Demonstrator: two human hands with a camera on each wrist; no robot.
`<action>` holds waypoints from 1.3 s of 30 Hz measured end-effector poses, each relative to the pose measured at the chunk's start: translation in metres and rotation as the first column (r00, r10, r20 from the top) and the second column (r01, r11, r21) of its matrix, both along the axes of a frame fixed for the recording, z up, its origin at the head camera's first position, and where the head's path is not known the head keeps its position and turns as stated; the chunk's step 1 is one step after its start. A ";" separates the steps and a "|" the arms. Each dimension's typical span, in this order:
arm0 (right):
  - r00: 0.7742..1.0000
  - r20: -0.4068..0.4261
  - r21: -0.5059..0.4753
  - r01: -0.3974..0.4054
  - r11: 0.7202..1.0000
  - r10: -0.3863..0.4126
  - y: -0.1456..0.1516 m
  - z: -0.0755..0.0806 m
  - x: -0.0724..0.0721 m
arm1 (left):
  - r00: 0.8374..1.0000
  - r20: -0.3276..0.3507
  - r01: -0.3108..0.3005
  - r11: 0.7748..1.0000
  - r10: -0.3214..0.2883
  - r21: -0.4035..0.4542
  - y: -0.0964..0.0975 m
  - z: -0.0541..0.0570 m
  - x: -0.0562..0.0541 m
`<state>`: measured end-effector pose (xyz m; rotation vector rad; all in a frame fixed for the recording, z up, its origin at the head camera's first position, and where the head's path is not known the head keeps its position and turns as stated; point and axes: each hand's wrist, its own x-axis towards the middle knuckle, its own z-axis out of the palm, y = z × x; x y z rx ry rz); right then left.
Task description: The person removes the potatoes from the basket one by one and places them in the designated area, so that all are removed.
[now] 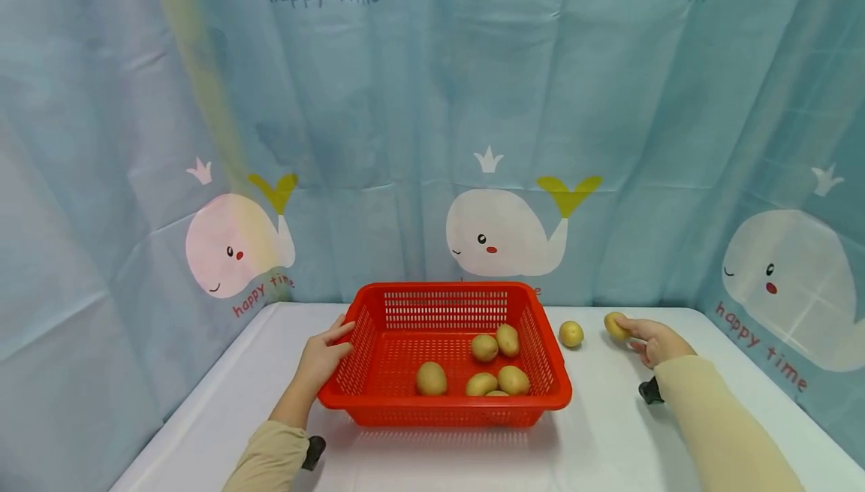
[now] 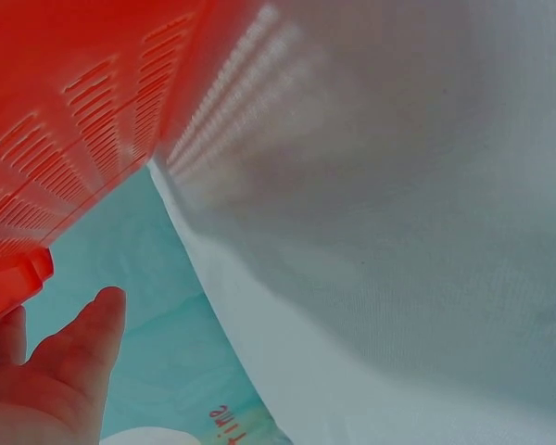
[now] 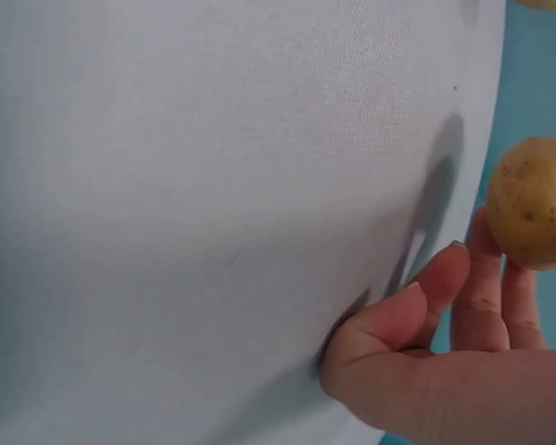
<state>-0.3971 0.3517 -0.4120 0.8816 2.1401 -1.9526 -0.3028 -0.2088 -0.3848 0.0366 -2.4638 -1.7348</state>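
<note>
A red plastic basket (image 1: 419, 349) with slotted walls stands mid-table, several potatoes (image 1: 431, 378) lying inside, mostly toward its right. My left hand (image 1: 320, 363) rests at the basket's left rim, fingers spread and reaching over it. From the left wrist, a straight finger (image 2: 97, 324) shows beside the rim and another lies partly behind it. Far to the right, my right hand (image 1: 654, 342) holds a potato (image 1: 616, 326) at its fingertips. The right wrist view shows this potato (image 3: 535, 204) beyond the fingers, with other fingers (image 3: 445, 275) curled below and apart from it.
One loose potato (image 1: 571, 334) lies on the white table (image 1: 608, 417) between the basket and my right hand. A blue curtain (image 1: 405, 101) with whale prints hangs behind the table and along both sides.
</note>
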 end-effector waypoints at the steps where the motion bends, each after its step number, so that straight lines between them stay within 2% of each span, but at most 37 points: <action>1: 1.000 0.003 0.015 -0.003 1.000 0.003 -0.001 0.000 0.001 | 1.000 0.001 0.001 1.000 -0.001 -0.002 0.000 0.000 0.000; 10: 1.000 0.009 0.110 -0.003 0.994 0.001 -0.008 0.001 0.005 | 1.000 -0.002 0.002 1.000 -0.002 -0.024 -0.001 0.000 0.000; 13: 0.999 0.041 0.158 -0.039 0.987 0.033 -0.010 0.003 0.001 | 1.000 0.001 0.003 0.999 -0.003 -0.033 -0.002 0.000 -0.001; 17: 0.993 0.079 0.171 -0.095 0.981 0.083 -0.012 0.004 -0.006 | 1.000 0.003 0.005 0.999 -0.004 -0.032 -0.004 0.001 -0.001; 24: 0.999 0.048 0.138 -0.006 0.990 -0.001 -0.015 0.002 -0.001 | 1.000 0.007 0.013 1.000 -0.012 -0.017 -0.003 -0.001 -0.002; 27: 0.999 0.050 0.132 0.000 0.991 -0.007 -0.016 0.001 -0.003 | 1.000 0.007 0.012 1.000 -0.012 -0.020 -0.003 0.000 -0.002; 32: 0.997 0.076 0.177 -0.019 0.984 0.006 -0.011 -0.003 -0.010 | 1.000 0.007 0.012 1.000 -0.011 -0.024 -0.003 0.001 -0.001; 39: 0.995 0.098 0.178 0.015 0.984 -0.032 -0.009 0.001 -0.002 | 1.000 0.018 0.009 0.999 -0.008 -0.034 -0.002 0.001 -0.002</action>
